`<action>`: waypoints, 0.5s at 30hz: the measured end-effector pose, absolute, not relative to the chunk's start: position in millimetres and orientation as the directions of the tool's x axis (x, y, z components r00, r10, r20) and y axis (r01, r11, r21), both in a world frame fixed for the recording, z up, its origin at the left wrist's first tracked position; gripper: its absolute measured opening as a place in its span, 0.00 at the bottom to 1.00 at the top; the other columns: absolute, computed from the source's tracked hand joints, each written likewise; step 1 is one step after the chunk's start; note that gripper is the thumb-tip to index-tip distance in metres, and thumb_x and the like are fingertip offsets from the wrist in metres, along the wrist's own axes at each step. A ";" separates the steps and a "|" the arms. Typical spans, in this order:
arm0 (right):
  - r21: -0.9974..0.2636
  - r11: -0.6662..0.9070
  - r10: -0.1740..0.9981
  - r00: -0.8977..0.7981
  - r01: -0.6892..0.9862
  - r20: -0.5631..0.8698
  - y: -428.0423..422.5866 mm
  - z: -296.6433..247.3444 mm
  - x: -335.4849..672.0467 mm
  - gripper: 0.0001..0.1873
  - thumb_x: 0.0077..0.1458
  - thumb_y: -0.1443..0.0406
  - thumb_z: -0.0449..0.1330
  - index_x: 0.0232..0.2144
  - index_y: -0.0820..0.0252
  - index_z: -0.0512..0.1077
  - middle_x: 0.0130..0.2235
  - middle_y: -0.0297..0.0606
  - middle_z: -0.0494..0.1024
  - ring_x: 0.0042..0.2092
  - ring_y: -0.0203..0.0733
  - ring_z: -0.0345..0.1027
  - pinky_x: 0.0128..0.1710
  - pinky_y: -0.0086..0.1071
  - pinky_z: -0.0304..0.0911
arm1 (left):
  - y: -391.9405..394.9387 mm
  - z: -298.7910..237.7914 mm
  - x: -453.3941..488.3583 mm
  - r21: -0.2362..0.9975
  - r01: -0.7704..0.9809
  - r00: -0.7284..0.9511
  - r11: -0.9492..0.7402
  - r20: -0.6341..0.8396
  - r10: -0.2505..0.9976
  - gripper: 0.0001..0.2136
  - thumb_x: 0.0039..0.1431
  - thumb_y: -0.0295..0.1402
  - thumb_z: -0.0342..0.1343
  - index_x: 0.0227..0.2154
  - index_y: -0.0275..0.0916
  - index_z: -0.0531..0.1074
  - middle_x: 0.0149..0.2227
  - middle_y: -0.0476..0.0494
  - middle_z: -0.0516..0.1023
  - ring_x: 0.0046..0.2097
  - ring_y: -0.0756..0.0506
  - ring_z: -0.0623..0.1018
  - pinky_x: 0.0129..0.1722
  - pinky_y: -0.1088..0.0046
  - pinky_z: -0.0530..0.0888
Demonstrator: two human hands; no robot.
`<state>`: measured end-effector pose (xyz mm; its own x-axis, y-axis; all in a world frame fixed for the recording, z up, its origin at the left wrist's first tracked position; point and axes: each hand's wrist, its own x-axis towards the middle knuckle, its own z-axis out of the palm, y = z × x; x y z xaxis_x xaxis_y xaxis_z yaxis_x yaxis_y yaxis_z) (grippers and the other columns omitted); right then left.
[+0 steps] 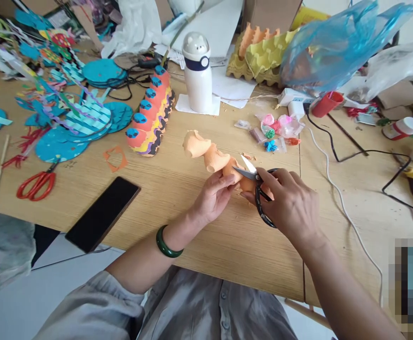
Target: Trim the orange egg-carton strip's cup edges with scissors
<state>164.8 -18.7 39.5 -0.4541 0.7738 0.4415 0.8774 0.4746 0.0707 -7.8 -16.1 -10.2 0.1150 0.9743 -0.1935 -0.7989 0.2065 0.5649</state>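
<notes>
My left hand [213, 196], a green bangle on its wrist, is closed on one end of an orange strip of egg-carton cups [208, 153] held just above the wooden table [178, 198]. My right hand [289, 205] grips black-handled scissors [254, 182]. Their blades are parted against the orange strip beside my left fingers.
A black phone [103, 212] and red scissors [36, 184] lie at the left. A painted caterpillar-like carton craft [151, 115], blue paper discs [86, 123], a white bear-topped bottle [197, 71], small craft packets [277, 130], cables [333, 184] and a blue plastic bag [337, 42] crowd the back and right.
</notes>
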 end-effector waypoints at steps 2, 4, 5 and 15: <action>0.128 0.473 0.760 -0.477 0.872 0.442 -19.8 44.9 164.6 0.24 0.66 0.50 0.59 0.53 0.60 0.78 0.37 0.43 0.80 0.37 0.46 0.69 0.28 0.35 0.46 | -16.9 -9.9 -7.9 0.551 -0.806 0.136 0.219 -0.187 0.973 0.15 0.50 0.32 0.70 0.42 0.41 0.80 0.46 0.47 0.83 0.53 0.46 0.78 0.56 0.70 0.71; 0.176 0.463 0.759 -0.491 0.869 0.428 -21.9 50.9 164.1 0.24 0.67 0.51 0.58 0.54 0.61 0.78 0.36 0.44 0.80 0.36 0.46 0.68 0.28 0.36 0.45 | -17.7 -8.7 -7.9 0.537 -0.810 0.161 0.234 -0.179 0.971 0.14 0.51 0.31 0.70 0.42 0.41 0.80 0.47 0.46 0.83 0.54 0.45 0.78 0.57 0.69 0.72; 0.193 0.452 0.765 -0.490 0.871 0.417 -23.4 53.8 163.5 0.24 0.67 0.51 0.57 0.55 0.61 0.77 0.36 0.44 0.80 0.36 0.47 0.68 0.28 0.36 0.44 | -18.1 -7.7 -7.8 0.534 -0.810 0.169 0.240 -0.180 0.969 0.14 0.52 0.31 0.69 0.43 0.41 0.80 0.47 0.46 0.83 0.55 0.44 0.78 0.58 0.68 0.72; 0.154 0.445 0.838 -0.471 0.882 0.275 -30.1 59.2 154.8 0.27 0.71 0.48 0.47 0.37 0.63 0.73 0.26 0.41 0.76 0.26 0.41 0.68 0.24 0.33 0.41 | -18.0 -4.4 -7.7 0.500 -0.830 0.186 0.247 -0.170 0.968 0.11 0.52 0.27 0.68 0.40 0.38 0.80 0.42 0.47 0.82 0.49 0.46 0.80 0.58 0.67 0.72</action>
<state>154.8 -30.1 59.2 -0.4713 0.8380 0.2750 0.8819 0.4454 0.1543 -7.7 -18.0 -4.4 0.1857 0.9677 -0.1704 -0.8298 0.2473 0.5003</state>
